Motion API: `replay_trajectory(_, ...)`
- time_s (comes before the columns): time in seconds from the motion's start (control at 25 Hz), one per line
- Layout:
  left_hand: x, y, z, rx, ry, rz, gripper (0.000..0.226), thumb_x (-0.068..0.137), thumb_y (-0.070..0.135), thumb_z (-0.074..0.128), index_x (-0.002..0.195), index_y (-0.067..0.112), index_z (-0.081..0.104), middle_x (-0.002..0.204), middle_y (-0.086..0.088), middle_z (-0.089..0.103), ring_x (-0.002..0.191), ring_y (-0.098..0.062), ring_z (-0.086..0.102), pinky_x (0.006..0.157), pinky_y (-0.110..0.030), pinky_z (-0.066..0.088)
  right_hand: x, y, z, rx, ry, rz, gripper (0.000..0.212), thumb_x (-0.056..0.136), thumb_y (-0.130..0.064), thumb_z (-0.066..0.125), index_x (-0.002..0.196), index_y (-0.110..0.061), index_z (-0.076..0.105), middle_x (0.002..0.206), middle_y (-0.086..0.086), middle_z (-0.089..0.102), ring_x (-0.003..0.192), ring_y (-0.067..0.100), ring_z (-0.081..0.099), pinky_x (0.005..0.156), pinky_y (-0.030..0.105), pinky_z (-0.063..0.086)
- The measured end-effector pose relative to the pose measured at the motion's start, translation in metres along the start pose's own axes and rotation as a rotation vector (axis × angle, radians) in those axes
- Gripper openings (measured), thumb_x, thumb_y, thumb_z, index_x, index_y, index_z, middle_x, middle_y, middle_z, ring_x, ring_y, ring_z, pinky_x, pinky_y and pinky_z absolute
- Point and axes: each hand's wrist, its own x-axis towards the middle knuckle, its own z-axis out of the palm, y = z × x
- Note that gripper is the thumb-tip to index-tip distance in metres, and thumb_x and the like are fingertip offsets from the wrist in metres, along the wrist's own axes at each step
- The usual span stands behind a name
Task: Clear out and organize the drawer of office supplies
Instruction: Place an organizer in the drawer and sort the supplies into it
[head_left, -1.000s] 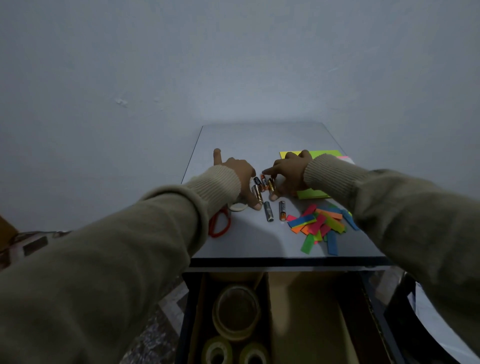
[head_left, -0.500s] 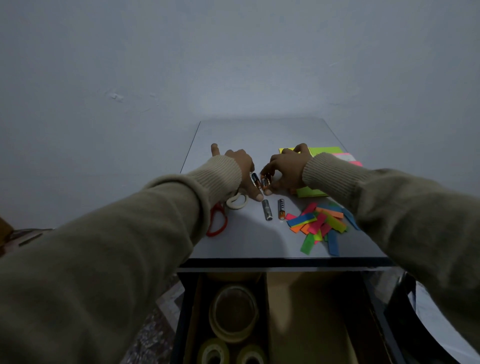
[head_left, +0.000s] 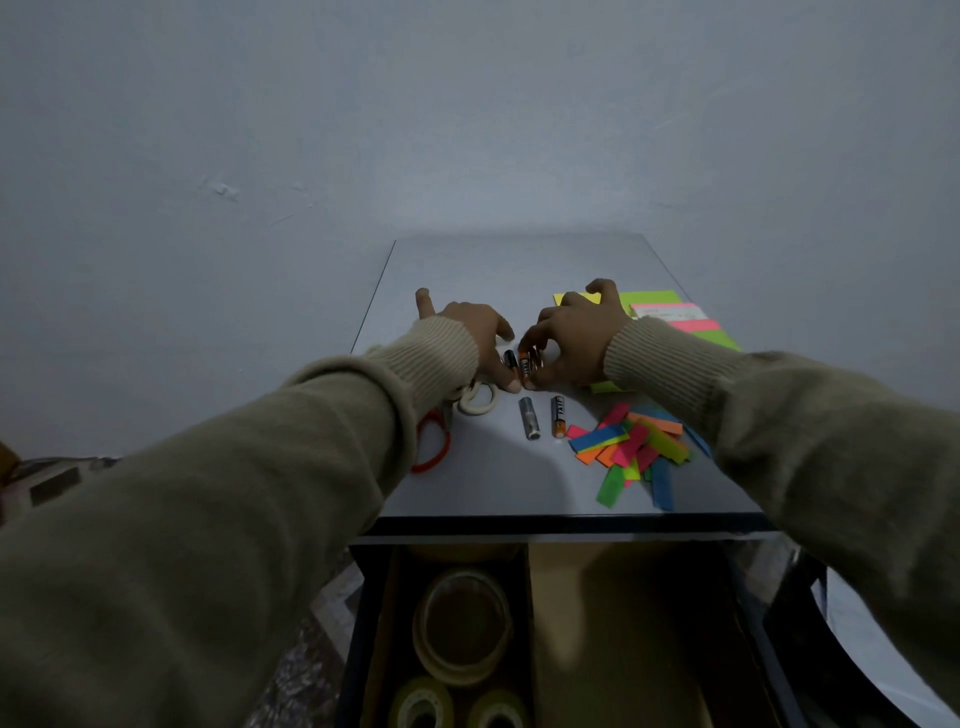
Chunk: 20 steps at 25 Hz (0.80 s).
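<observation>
Batteries (head_left: 522, 365), mid-bench, long axes toward the far edge: my right hand (head_left: 576, 338) pinches them, my left hand (head_left: 475, 338) steadies alongside, fingers extended.

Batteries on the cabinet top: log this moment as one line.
step: grouping batteries | right hand: pinching them | left hand: bracing beside | loose: silver battery, orange-tipped battery | drawer: open

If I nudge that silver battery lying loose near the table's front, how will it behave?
The silver cylindrical battery is round and lies on its side on the smooth grey tabletop, so a sideways nudge would probably roll it. It looks rigid, so pinching should be safe. Its bare metal skin may be slippery; the orange-and-black battery beside it could get knocked.
</observation>
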Motion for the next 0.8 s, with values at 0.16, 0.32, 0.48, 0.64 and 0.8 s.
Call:
replay_trajectory(0.16, -0.002, 0.002, -0.001, -0.024, 0.003, 0.002, 0.068, 0.072, 0.059, 0.065, 0.132, 0.031, 0.049, 0.131, 0.004, 0.055, 0.133, -0.021, 0.038, 0.108, -0.060, -0.008, 0.001, 0.001, 0.002, 0.015, 0.008, 0.006, 0.051, 0.084, -0.062, 0.045, 0.130, -0.040, 0.047, 0.131, -0.007, 0.050, 0.130, 0.020, 0.035, 0.110, 0.051, 0.009)
replay_trajectory(0.32, -0.003, 0.006, -0.004, -0.025, -0.013, -0.017, 0.062, 0.072, 0.057, 0.067, 0.126, 0.030, 0.055, 0.125, 0.004, 0.058, 0.129, -0.021, 0.041, 0.108, -0.060, -0.007, -0.001, 0.003, 0.004, 0.030, 0.033, 0.009, 0.049, 0.085, -0.061, 0.045, 0.129, -0.041, 0.048, 0.130, -0.008, 0.050, 0.129, 0.020, 0.036, 0.110, 0.052, 0.009)
replay_trajectory(0.48, -0.014, 0.011, -0.011, 0.034, 0.047, -0.024, 0.061, 0.071, 0.056, 0.068, 0.125, 0.029, 0.056, 0.122, 0.004, 0.060, 0.127, -0.020, 0.045, 0.110, -0.057, -0.010, -0.009, 0.003, -0.003, 0.038, 0.043, 0.023, 0.048, 0.084, -0.061, 0.046, 0.127, -0.041, 0.049, 0.130, -0.008, 0.050, 0.129, 0.020, 0.036, 0.110, 0.051, 0.010)
replay_trajectory(0.64, -0.050, 0.010, -0.024, 0.049, 0.089, -0.029, 0.060, 0.073, 0.055, 0.066, 0.127, 0.030, 0.055, 0.123, 0.005, 0.060, 0.125, -0.020, 0.046, 0.110, -0.056, -0.008, -0.032, 0.000, -0.025, 0.078, 0.068, 0.041, 0.048, 0.083, -0.059, 0.050, 0.125, -0.038, 0.051, 0.126, -0.007, 0.053, 0.125, 0.018, 0.040, 0.109, 0.048, 0.013)
replay_trajectory(0.8, -0.105, 0.011, -0.025, -0.064, 0.131, 0.049, 0.060, 0.074, 0.047, 0.071, 0.127, 0.024, 0.055, 0.125, 0.003, 0.059, 0.120, -0.019, 0.050, 0.111, -0.043, 0.022, -0.075, -0.019, -0.048, 0.158, 0.099, -0.021, 0.048, 0.080, -0.056, 0.056, 0.122, -0.031, 0.053, 0.119, -0.005, 0.054, 0.118, 0.018, 0.044, 0.103, 0.040, 0.024)
